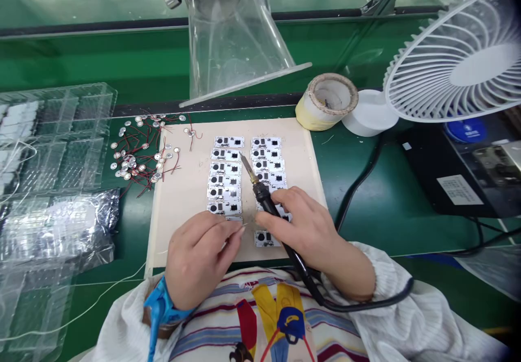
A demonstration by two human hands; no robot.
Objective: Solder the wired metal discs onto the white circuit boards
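Observation:
My right hand (309, 232) is closed around the black handle of a soldering iron (264, 195), whose metal tip points up and away toward the left column of circuit boards (224, 181). I cannot tell if the tip touches a board. Lower and to the left, my left hand (199, 256) pinches a thin strand of solder wire (245, 224) that sticks out past the fingertips. A blue strap (163, 305) circles my left wrist. Small white boards also lie in a right column (267, 165), partly covered by my right hand. Both columns rest on a beige sheet (183, 204).
Small metal discs with red wires (132, 162) are heaped at the left. Beyond them stand clear divided trays (81, 118) and a silvery bag (89, 221). A clear hood (240, 52) hangs overhead. A tape roll (325, 104), white dish (370, 115) and fan (459, 63) occupy the right.

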